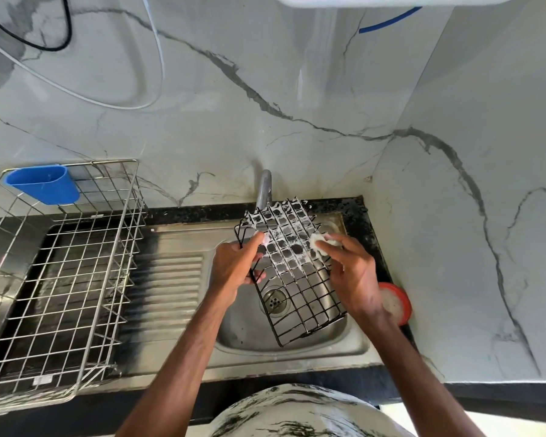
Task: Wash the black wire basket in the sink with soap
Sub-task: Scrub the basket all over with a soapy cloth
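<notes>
We hold the black wire basket (pixel 300 279) over the sink (pixel 297 350). It is tilted, its far end raised at the back of the sink just in front of the tap (pixel 264 187) and its near end dipping into the bowl close to the sink's front rim. White foam clings to the far half of its grid, while the near half shows bare black wire. Through those wires we see the drain (pixel 275 300) in the bottom of the sink.

Our left hand (pixel 234 266) takes the basket on the side towards the sink's ribbed draining board; its grip is closed round the edge wire, thumb on top and fingertips showing beneath. Our right hand (pixel 350 272) works from the sink's right side; its grip pinches a small white soapy pad (pixel 319 244) that presses on the foamy grid.

A red-rimmed round tub (pixel 396 302) sits on the dark surface (pixel 355 206) just right of the sink, partly hidden by our right wrist. Left of the sink, beyond the draining board, stands a steel dish rack (pixel 60 279) with a blue cup (pixel 44 184) hung on its far rail.
</notes>
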Available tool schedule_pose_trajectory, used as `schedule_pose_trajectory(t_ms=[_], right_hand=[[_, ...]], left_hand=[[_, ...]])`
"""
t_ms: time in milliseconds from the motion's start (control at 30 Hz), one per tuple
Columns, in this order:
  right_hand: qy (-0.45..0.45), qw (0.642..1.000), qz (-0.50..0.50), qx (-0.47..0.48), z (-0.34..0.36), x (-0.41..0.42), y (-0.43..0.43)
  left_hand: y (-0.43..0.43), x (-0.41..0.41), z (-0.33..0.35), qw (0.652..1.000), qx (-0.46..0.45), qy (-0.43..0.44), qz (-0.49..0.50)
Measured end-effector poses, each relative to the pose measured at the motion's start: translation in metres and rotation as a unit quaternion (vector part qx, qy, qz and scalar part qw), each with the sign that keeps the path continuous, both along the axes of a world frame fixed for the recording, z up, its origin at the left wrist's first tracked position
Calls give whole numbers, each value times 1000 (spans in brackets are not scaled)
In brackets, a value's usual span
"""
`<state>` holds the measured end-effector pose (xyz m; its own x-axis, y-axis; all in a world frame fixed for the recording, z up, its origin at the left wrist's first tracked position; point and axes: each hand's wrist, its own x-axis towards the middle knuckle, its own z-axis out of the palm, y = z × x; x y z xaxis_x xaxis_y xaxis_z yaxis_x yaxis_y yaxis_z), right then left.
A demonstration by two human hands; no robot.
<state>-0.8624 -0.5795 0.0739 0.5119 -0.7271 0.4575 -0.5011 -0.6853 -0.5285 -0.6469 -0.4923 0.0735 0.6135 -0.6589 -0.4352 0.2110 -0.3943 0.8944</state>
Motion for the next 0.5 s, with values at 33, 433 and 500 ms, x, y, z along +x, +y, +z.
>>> schedule_pose_trajectory(t_ms=[33, 433, 500], right_hand=[[3, 1000, 3, 6, 0, -4, 8], [31, 992, 85, 88, 0, -22, 44], [16, 995, 53, 77, 3, -19, 40]], left_hand=[[0, 2, -1, 1000, 4, 2, 5], [1, 5, 0, 1000, 18, 15, 12], [1, 1, 0, 1000, 14, 14, 14]])
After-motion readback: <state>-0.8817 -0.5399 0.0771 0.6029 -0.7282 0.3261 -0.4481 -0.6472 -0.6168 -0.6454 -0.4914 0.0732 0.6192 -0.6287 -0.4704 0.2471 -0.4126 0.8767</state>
